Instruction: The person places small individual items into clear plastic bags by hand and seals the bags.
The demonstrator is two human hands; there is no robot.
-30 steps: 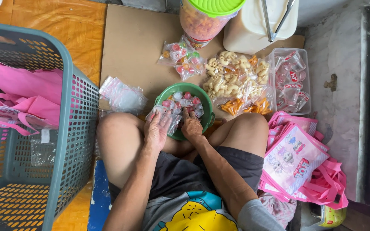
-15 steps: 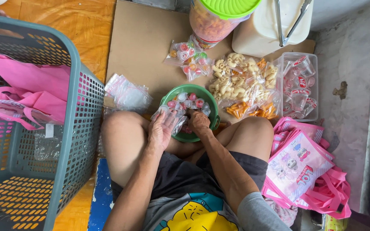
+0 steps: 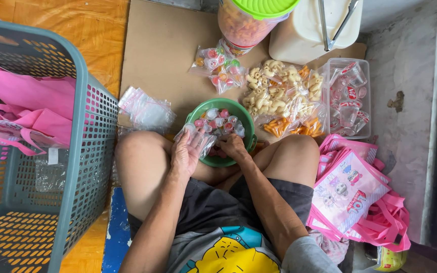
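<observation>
Clear candy bags beside pink printed bags

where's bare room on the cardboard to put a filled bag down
Bare cardboard lies behind the pile of empty bags, left of the lidded jar. It is crowded from the green bowl rightward: snack bags, clear box.

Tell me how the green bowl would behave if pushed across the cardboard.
The green bowl looks like thin plastic, so probably light and easy to slide. Its wide, low shape suggests it won't tip. The small jelly cups heaped inside may rattle or spill. The right hand reaches into it; the left hand holds a clear bag.
</observation>
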